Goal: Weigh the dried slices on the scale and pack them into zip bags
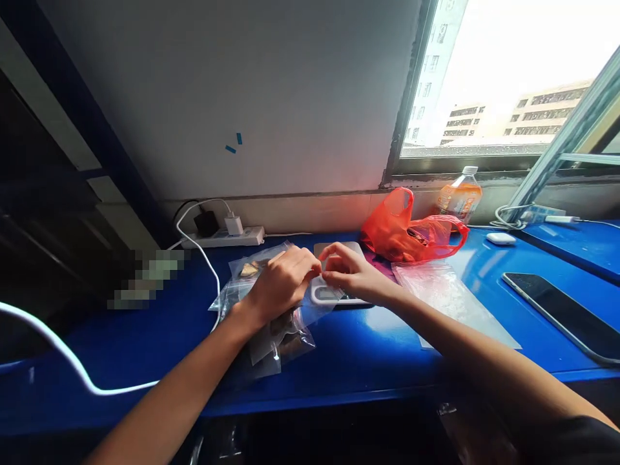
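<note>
- The left hand (290,274) appears to pinch the upper edge of a clear plastic bag (322,311), its fingers curled in tight.
- The right hand (352,271) meets it fingertip to fingertip, thumb and forefinger bowed into a loop; whether those fingers grip the plastic too cannot be told.
- The step in hand looks like working the bag's edge. It would probably go best with the left pinch kept firm and the right fingers pressing along the edge bit by bit, the plastic held taut and flat.
- Keeping the wrists light would likely help, since a digital scale (341,250) sits just beneath and behind the hands and could be nudged.
- The clear plastic bag lies directly below the fingertips, spreading over the scale's near edge. What it contains is too blurred to tell.
- Under and beside the left hand, filled clear bags (261,352) lie heaped on the blue table (368,361); flat plastic bags (458,300) lie beneath the right forearm and beyond it.
</note>
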Motion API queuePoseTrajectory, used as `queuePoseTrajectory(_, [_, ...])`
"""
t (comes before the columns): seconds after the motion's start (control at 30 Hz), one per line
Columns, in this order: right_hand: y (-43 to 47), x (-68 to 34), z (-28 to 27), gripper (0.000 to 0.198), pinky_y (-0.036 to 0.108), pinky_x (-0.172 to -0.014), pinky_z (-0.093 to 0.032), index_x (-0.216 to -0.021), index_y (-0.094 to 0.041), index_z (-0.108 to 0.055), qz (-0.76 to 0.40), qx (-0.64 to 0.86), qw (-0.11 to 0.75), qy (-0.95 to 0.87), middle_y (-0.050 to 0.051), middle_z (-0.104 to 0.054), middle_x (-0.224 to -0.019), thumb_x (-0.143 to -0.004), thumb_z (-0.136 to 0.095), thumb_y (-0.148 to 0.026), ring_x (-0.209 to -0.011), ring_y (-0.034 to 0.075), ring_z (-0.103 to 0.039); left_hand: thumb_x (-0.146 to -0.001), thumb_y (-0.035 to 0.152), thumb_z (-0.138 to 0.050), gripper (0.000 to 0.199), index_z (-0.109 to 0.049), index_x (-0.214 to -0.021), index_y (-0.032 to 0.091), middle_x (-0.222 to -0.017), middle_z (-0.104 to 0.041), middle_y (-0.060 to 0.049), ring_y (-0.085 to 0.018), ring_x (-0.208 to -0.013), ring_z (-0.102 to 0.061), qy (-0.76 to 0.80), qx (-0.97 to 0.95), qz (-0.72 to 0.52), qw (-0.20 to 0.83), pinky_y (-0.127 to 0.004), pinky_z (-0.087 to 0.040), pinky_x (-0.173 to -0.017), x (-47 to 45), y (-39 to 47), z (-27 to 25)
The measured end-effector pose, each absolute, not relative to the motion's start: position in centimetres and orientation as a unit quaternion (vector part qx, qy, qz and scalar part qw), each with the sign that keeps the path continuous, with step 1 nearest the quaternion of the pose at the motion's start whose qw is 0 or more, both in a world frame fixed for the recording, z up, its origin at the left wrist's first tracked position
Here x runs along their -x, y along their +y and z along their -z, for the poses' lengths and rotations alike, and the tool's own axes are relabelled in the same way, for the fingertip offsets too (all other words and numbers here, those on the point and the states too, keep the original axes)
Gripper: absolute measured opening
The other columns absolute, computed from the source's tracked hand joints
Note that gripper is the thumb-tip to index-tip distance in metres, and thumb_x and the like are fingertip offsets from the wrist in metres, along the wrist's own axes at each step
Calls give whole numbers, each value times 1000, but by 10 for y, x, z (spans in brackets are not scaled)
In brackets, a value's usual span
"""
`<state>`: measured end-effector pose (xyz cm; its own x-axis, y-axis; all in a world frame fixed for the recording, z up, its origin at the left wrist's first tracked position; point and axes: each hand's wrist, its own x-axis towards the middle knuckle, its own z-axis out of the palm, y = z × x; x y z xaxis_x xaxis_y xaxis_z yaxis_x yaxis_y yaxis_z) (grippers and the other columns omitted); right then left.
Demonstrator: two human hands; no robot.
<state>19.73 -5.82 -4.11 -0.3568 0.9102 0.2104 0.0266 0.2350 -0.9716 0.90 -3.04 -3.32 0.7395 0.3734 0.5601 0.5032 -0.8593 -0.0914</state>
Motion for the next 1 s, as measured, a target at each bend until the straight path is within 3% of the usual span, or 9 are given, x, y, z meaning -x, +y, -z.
queuePoseTrajectory(0.17, [-61, -196, 49, 30, 21, -48, -26, -87, -22, -45, -621, 330, 465, -538, -10, -49, -55, -61, -60, -16, -47, 8, -41, -95, 11, -44, 17, -58, -87, 17, -87, -65, -6, -20, -82, -56, -193, 931, 291, 106, -32, -46, -75, -8, -33, 34])
queuePoseTrajectory(0.37, [-52, -200, 50, 19, 21, -49, -23, -72, -20, -43, -516, 378, 521, -565, -9, -44, -56, -57, -55, -17, -49, 6, -34, -98, 17, -41, 19, -59, -89, 19, -91, -67, -6, -20, -88, -57, -189, 933, 298, 69, -34, -45, -80, -8, -35, 32])
queuePoseTrajectory(0.53, [-60, -209, 39, 8, 23, -52, -26, -77, -18, -56, -371, 423, 456, -689, -5, -45, -61, -72, -56, -25, -56, 9, -37, -95, 15, -49, 13, -60, -95, 20, -96, -68, -5, -23, -102, -57, -222, 928, 295, 58, -38, -41, -89, -5, -32, 38])
queuePoseTrajectory(0.63, [-73, -208, 33, 27, 23, -54, -28, -79, -18, -58, -305, 421, 404, -753, -3, -50, -67, -87, -55, -44, -61, 10, -42, -94, 16, -49, 12, -60, -97, 21, -99, -69, -6, -25, -107, -56, -262, 919, 287, 62, -42, -38, -94, -1, -27, 39])
queuePoseTrajectory(0.77, [-81, -203, 32, 43, 24, -55, -28, -68, -17, -54, -244, 439, 358, -787, -1, -52, -66, -90, -53, -54, -60, 10, -44, -94, 20, -47, 12, -58, -98, 21, -101, -69, -7, -25, -109, -55, -301, 910, 278, 62, -47, -34, -99, 6, -15, 35])
queuePoseTrajectory(0.9, [-79, -206, 25, 43, 25, -59, -32, -62, -17, -53, -213, 396, 423, -786, 0, -51, -68, -89, -57, -50, -63, 10, -44, -93, 28, -51, 13, -62, -94, 22, -102, -67, -7, -27, -114, -52, -321, 907, 266, 57, -52, -30, -104, 16, -5, 26])
queuePoseTrajectory(1.0, [-82, -214, 19, 29, 26, -62, -37, -89, -19, -62, -268, 413, 513, -703, 0, -55, -76, -88, -58, -47, -70, 12, -50, -91, 30, -50, 16, -63, -87, 22, -93, -68, -5, -24, -103, -56, -333, 883, 329, 31, -44, -39, -96, 22, -4, 12])
